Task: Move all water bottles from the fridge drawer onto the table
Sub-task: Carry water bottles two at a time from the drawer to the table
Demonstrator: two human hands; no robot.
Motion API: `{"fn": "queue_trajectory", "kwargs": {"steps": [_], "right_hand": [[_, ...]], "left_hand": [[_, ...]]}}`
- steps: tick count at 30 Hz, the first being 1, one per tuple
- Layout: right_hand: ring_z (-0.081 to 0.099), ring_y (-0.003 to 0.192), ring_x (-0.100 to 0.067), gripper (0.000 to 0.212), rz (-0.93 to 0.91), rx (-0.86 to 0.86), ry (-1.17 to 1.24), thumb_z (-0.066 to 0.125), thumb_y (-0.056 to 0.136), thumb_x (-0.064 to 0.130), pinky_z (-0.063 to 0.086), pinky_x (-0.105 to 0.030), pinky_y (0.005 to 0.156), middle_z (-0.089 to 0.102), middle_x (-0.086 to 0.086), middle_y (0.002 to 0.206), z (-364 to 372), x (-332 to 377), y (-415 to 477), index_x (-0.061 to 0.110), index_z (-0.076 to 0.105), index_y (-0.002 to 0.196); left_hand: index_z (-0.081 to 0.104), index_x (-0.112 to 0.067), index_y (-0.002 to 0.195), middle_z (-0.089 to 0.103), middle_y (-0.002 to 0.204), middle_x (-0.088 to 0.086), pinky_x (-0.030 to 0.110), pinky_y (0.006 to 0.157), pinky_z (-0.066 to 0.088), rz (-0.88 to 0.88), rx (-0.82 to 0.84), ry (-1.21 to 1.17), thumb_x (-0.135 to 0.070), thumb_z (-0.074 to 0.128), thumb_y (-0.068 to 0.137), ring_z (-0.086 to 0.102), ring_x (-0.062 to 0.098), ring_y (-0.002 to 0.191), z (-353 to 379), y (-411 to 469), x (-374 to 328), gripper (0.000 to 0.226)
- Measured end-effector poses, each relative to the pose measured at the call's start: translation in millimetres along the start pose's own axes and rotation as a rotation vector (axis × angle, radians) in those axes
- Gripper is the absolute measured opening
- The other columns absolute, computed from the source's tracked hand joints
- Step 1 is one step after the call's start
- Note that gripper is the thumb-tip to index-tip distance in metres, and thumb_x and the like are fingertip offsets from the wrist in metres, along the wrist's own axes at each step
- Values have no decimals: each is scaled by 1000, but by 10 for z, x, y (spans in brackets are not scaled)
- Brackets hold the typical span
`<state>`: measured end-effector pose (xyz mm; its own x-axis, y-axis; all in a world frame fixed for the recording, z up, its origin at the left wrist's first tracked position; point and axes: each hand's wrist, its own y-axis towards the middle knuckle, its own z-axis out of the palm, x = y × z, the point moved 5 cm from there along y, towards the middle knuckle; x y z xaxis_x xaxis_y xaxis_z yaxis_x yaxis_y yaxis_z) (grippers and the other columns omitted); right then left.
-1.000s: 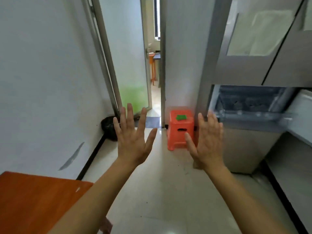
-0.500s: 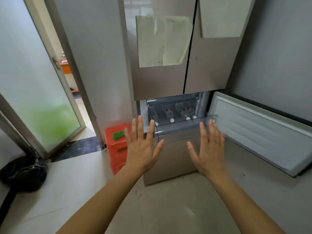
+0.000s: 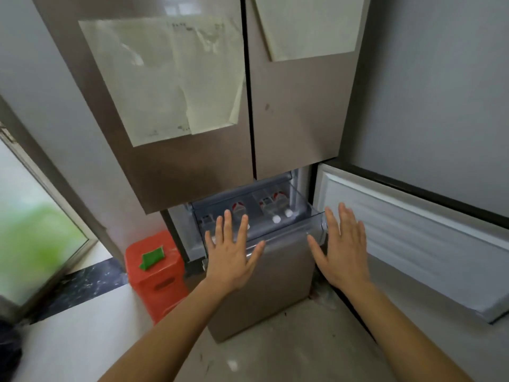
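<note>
- Though packed side by side in the clear fridge drawer (image 3: pixel 286 230), apt to roll once disturbed: water bottles (image 3: pixel 271 208), lying flat, white caps (image 3: pixel 275 219) toward the front, red labels (image 3: pixel 239 207) further back.
- Count hard to fix through the plastic, perhaps four; leftmost one partly hidden behind the left hand (image 3: pixel 231 255).
- Judged full, so fairly heavy for the size; thin-walled, yielding under a hard squeeze; likely chilled and damp, hence slippery.
- Best taken round the middle of the body with a full wrap of fingers and thumb, or at the neck just behind the cap; then up and over the drawer's front wall.
- Drawer pulled out beneath the upper doors (image 3: pixel 297 119), its transparent front wall between hands and bottles.
- Left hand flat, fingers straight and spread, holding nothing, hovering before the drawer's left half.
- Right hand (image 3: pixel 344 252) likewise flat, spread and empty, near the drawer's right front corner.
- Lower fridge door (image 3: pixel 413 244) swung open on the right, close beside the right arm; elbow room tight there.
- Upper doors closed, paper sheets (image 3: pixel 154 78) stuck on; low overhang above the bottles, so a forward pull before any lift.
- Orange stool (image 3: pixel 157 282) on the floor left of the fridge, green object (image 3: pixel 151 260) on top; glass door (image 3: pixel 33 235) beyond.
- Table out of view.
</note>
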<state>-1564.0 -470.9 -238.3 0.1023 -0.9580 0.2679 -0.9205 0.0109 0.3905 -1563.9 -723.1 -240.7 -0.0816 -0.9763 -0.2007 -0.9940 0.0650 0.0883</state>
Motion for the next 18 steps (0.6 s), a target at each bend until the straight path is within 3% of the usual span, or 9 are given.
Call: {"fn": "queue_trajectory", "kwargs": {"steps": [3, 8, 12, 18], "right_hand": [[4, 154, -31, 83, -23, 119, 19, 17, 92, 70, 5, -50, 124, 10, -15, 166, 389, -180, 482, 19, 18, 158], [14, 153, -31, 77, -77, 379, -18, 26, 96, 69, 8, -50, 123, 22, -13, 164, 898, -404, 1190, 22, 22, 156], [38, 141, -30, 71, -169, 514, -23, 31, 96, 69, 25, -46, 119, 46, -12, 151, 1254, -446, 1642, 21, 38, 148], [48, 131, -29, 69, -197, 701, 38, 41, 95, 66, 42, -40, 106, 51, -11, 145, 1750, -317, 1918, 18, 44, 144]], "left_hand": [[-18, -36, 154, -37, 157, 2, 55, 120, -10, -72, 38, 11, -76, 6, 88, -31, 24, 146, 175, 394, -40, 80], [-14, -34, 155, -32, 160, 5, 56, 118, -11, -219, 149, 58, -78, 8, 87, -28, 26, 147, 428, 930, -62, 84], [-9, -31, 157, -22, 163, 9, 56, 121, 0, -324, 263, 39, -76, 11, 89, -16, 29, 151, 649, 1235, -36, 84], [-1, -32, 158, -6, 166, 12, 55, 121, 13, -417, 366, -59, -79, 23, 88, -1, 33, 152, 1044, 1499, 139, 88]]}}
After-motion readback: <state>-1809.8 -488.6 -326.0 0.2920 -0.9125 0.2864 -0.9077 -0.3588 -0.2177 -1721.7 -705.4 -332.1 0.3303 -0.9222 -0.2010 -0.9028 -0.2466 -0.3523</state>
